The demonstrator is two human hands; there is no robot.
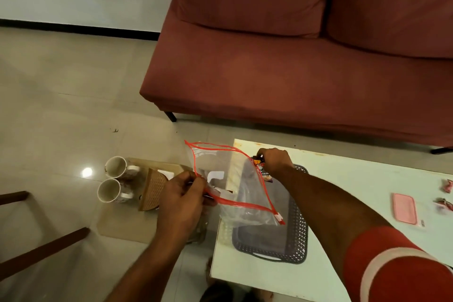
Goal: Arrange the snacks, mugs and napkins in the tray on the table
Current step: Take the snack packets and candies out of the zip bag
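My left hand [182, 197] pinches the red zip edge of a clear plastic bag [235, 179], held open over the left end of the white table [343, 203]. My right hand [274, 159] grips a small snack packet [260, 165] above the far end of the dark woven tray [297, 233], which lies on the table partly under the bag. Two white mugs [115, 180] lie on their sides on a wooden board [137, 163] on the floor, beside a brown woven napkin holder [153, 191].
A pink flat case [404, 208] and small pink wrapped snacks [445, 196] lie on the table's right part. A red sofa [294, 68] stands behind the table. Dark wooden chair legs [36, 250] cross the floor at lower left.
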